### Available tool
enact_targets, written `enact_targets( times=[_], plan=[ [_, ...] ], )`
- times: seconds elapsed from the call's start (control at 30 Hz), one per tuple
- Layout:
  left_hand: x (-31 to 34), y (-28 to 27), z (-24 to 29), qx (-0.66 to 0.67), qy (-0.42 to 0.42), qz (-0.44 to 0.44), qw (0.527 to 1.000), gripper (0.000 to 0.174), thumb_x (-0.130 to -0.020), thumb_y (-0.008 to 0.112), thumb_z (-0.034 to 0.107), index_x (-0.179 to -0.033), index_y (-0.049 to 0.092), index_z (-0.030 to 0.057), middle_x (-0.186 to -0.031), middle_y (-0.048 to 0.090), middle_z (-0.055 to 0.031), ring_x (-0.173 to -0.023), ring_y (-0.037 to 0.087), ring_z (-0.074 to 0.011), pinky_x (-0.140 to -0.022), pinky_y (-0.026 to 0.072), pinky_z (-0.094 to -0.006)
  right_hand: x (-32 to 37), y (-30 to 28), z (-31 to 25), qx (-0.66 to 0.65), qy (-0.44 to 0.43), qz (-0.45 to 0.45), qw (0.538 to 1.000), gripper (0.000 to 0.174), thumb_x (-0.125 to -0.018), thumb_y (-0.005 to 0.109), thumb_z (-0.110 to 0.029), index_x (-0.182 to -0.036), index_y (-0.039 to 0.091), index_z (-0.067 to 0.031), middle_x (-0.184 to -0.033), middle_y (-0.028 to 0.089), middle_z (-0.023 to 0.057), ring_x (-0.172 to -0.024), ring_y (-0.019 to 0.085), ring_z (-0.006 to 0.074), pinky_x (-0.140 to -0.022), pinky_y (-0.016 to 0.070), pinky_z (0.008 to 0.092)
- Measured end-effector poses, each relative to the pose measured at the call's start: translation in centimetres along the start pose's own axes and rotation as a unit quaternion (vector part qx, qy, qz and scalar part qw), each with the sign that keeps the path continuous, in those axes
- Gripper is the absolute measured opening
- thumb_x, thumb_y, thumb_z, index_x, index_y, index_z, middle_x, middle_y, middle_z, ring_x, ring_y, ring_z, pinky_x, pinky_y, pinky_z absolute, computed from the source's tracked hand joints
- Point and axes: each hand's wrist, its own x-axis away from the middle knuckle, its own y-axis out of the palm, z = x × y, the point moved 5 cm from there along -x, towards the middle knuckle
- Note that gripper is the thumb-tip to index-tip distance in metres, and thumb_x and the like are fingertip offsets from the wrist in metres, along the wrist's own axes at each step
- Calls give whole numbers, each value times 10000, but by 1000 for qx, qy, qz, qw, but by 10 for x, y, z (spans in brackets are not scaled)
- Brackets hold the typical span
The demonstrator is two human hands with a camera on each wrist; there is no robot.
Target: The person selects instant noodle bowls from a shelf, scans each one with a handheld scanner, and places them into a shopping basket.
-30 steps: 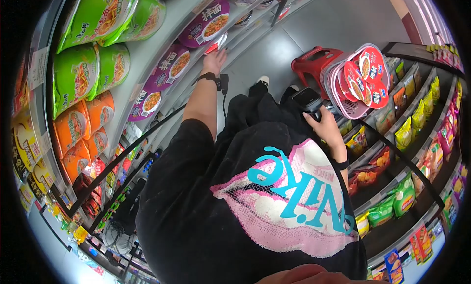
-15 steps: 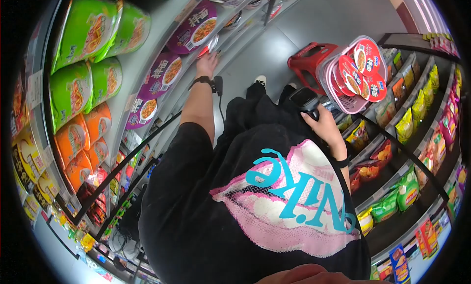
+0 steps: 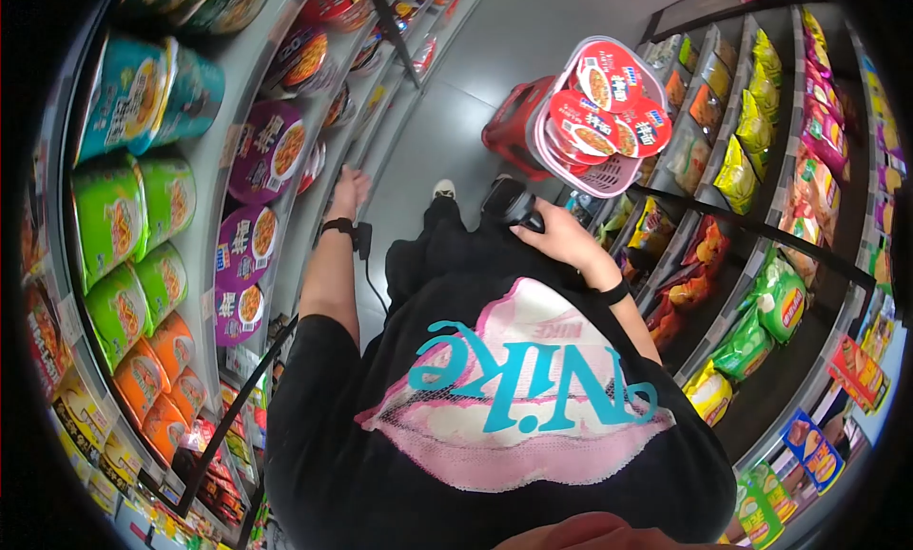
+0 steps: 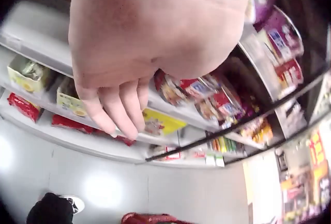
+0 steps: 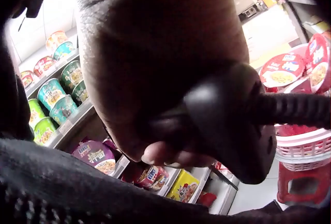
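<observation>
Beside the left shelf, my left hand [image 3: 352, 191] hangs with nothing in it. Its fingers reach down loosely past the palm in the left wrist view. Purple noodle bowls [image 3: 249, 243] stand on the shelf level close to that hand. My right hand [image 3: 568, 236] grips a black handheld scanner [image 3: 514, 206] in front of the body. In the right wrist view, fingers curl round the scanner's handle [image 5: 222, 110], and a ribbed black cord runs off to the right. Red noodle bowls [image 3: 609, 75] are piled in a pink basket [image 3: 620, 179] ahead of the right hand.
The basket rests on a red stool [image 3: 504, 136]. Green noodle tubs [image 3: 109, 212] and orange tubs [image 3: 143, 379] line the left shelf. At right, a rack holds bagged snacks [image 3: 751, 174]. Grey floor [image 3: 447, 103] runs between the shelves; a shoe [image 3: 444, 188] shows below.
My left hand has drawn back from the red-and-white item at the shelf edge. The head view has turned, shifting shelves and basket across it. My right hand keeps the scanner.
</observation>
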Motion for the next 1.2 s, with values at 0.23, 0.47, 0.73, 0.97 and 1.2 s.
enact_targets(
  times=[0.23,0.47,0.73,0.97,1.2],
  plan=[
    [22,145,47,-213,81,-153,962,676,-953,360,584,-1280,490,7,-1167,613,-118,-1046,591,-199,-862,441,-325,-2,-20,21,-42,18,-16,999,516,-798,702,-320,-1094,570,82,-919,632,303,-903,627,425,-796,494,423],
    [56,322,76,-326,109,-285,895,587,-966,369,544,-1129,581,21,-971,665,-83,-873,626,-169,-735,474,-310,11,-45,58,-115,6,53,992,491,-795,710,-278,-1112,561,66,-953,644,282,-954,630,405,-825,491,411],
    [17,404,79,-375,96,-241,890,544,-971,376,524,-950,619,38,-714,621,-39,-671,566,-132,-598,435,-277,39,-82,93,-179,56,88,978,414,-836,697,-185,-1153,553,39,-1054,658,161,-998,610,193,-903,455,333],
    [13,395,83,-370,118,-259,884,493,-994,383,430,-838,612,22,-659,580,-30,-643,516,-134,-657,440,-273,42,-105,110,-200,62,113,971,433,-813,700,-206,-1143,553,32,-977,651,236,-986,646,326,-844,479,373],
    [79,370,95,-421,157,-222,865,502,-1000,380,420,-826,605,6,-703,590,-41,-658,497,-127,-665,439,-274,27,-109,106,-216,24,93,972,418,-812,699,-211,-1128,565,27,-982,662,228,-992,650,327,-845,486,374]
  ],
)
